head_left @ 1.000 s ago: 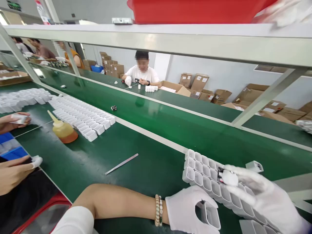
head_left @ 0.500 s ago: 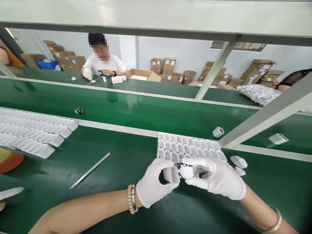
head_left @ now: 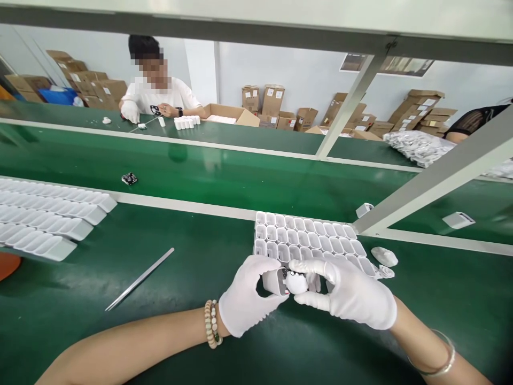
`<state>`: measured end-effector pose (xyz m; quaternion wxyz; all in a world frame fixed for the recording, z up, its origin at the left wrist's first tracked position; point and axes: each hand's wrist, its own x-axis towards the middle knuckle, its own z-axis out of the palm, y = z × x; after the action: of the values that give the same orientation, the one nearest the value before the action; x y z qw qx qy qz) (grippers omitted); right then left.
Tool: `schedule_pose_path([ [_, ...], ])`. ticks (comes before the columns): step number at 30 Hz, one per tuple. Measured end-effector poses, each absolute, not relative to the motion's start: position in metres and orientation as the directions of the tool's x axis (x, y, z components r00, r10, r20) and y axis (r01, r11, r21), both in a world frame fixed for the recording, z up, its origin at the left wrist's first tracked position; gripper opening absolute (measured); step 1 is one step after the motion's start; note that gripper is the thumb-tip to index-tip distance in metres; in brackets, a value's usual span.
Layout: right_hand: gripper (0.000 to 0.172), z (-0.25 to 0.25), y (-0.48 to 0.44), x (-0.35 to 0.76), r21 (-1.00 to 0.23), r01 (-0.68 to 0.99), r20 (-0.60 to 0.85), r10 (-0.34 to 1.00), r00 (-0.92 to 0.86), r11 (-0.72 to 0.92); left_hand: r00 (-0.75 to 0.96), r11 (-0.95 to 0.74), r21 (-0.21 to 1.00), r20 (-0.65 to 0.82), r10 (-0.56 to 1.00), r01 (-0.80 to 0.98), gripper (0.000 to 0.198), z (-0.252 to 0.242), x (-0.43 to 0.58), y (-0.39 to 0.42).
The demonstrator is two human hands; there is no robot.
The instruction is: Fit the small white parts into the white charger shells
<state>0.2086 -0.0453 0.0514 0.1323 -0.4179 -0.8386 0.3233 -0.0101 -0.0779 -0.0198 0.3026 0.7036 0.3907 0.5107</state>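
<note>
Both my hands wear white gloves and meet low in the middle of the view. My left hand is closed round a small white open-ended plastic shell. My right hand pinches a white cap piece with a dark circuit part and holds it against the mouth of the shell. Just behind my hands stands a block of several rows of upright white shells on the green bench.
Long metal tweezers lie left of my hands. More rows of white shells sit at the far left. Loose white parts lie to the right. A slanted metal frame post crosses on the right. Across the conveyor belt another person works; cardboard boxes line the wall.
The view swung right and down. My hands came together from the lower right to the middle, and the cap piece went from apart to touching the shell's mouth.
</note>
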Motion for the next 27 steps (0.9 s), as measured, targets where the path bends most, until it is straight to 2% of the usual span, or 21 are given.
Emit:
schedule_pose_path([
  [5, 0.02, 0.067, -0.049, 0.199, -0.617, 0.711, -0.235, 0.784, -0.574, 0.336, 0.172, -0.503, 0.834, 0.474, 0.863, 0.228, 0.044, -0.019, -0.009, -0.078],
  [11, 0.016, 0.072, -0.051, 0.193, -0.618, 0.722, -0.286, 0.768, -0.574, 0.31, 0.196, -0.498, 0.838, 0.462, 0.865, 0.222, 0.049, -0.017, -0.01, -0.078],
  [18, 0.019, 0.06, -0.05, 0.187, -0.668, 0.673, -0.25, 0.757, -0.604, 0.316, 0.198, -0.456, 0.861, 0.418, 0.887, 0.224, 0.047, -0.016, -0.01, -0.077],
  [22, 0.041, 0.049, -0.05, 0.184, -0.685, 0.622, -0.063, 0.82, -0.569, 0.379, 0.116, -0.367, 0.903, 0.349, 0.93, 0.225, 0.044, -0.017, -0.009, -0.078],
  [24, 0.036, 0.048, -0.05, 0.181, -0.655, 0.611, 0.0, 0.808, -0.589, 0.446, 0.095, -0.326, 0.92, 0.312, 0.945, 0.217, 0.044, -0.017, -0.009, -0.078],
  [27, 0.038, 0.054, -0.051, 0.177, -0.602, 0.629, -0.053, 0.761, -0.646, 0.492, 0.092, -0.29, 0.933, 0.277, 0.957, 0.211, 0.043, -0.016, -0.008, -0.078],
])
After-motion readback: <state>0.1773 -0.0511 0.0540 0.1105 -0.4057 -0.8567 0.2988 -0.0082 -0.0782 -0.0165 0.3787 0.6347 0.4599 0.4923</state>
